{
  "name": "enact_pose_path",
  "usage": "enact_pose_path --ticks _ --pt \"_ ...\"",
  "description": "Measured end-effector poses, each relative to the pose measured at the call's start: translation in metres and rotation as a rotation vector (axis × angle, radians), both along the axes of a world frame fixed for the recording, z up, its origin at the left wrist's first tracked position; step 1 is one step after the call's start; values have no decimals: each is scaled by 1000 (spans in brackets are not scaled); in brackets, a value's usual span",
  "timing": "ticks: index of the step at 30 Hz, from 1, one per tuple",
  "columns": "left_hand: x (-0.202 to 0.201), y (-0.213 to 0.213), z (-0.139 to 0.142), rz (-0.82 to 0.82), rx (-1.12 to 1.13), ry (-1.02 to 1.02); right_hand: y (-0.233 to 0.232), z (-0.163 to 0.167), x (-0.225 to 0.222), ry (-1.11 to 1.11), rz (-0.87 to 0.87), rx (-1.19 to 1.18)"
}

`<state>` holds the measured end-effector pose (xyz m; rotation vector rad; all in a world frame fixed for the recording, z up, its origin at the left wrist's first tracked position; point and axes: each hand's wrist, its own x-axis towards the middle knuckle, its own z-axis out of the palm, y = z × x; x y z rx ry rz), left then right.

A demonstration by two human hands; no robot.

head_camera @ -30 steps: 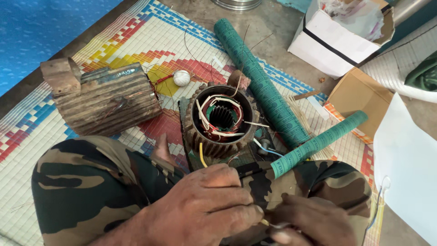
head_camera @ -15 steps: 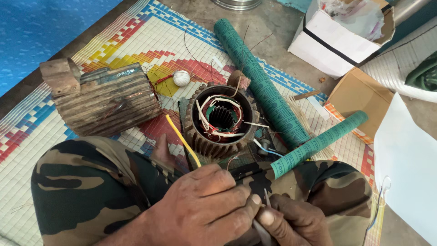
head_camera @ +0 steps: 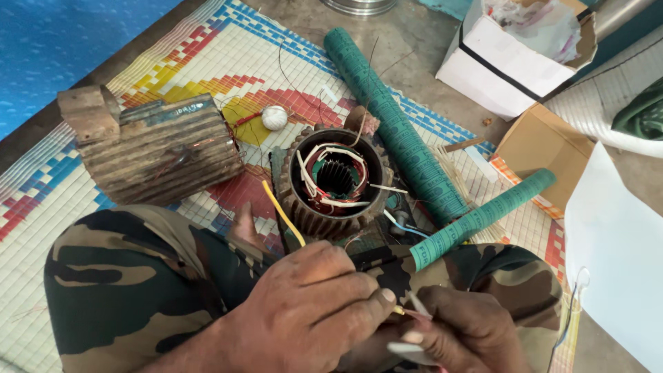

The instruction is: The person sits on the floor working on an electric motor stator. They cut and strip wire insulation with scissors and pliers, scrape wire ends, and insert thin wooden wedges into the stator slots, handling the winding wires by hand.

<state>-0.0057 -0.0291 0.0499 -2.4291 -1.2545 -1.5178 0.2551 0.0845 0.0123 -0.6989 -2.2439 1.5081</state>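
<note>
A: State the condition of both hands.

B: Left hand point(head_camera: 311, 311), at 6 o'clock in the view, is closed, pinching a yellow sleeve tube point(head_camera: 283, 214) that runs up toward 11 o'clock. Right hand point(head_camera: 469, 331), at 5 o'clock, is closed on a thin pale strip point(head_camera: 418, 304); the fingertips of both hands meet.

A: Location of the motor stator point(head_camera: 335, 183)?

B: Centre of view, upright on the woven mat point(head_camera: 207, 62), at 12 o'clock from the hands. A ribbed motor housing point(head_camera: 162, 152) lies at 9 o'clock of it; two green paper rolls point(head_camera: 394, 131) at 3 o'clock.

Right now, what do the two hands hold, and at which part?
The left hand pinches a yellow sleeve at its near end. The right hand holds a thin white strip by its lower end; the exact grip is partly hidden.
</note>
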Motion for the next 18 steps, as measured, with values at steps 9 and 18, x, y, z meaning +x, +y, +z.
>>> enact_pose_path --ticks 9,18 --pt "-2 1 -6 -165 -143 -111 -2 9 -12 250 34 74" --pt "-1 4 0 -222 -218 -273 12 14 -4 24 107 551"
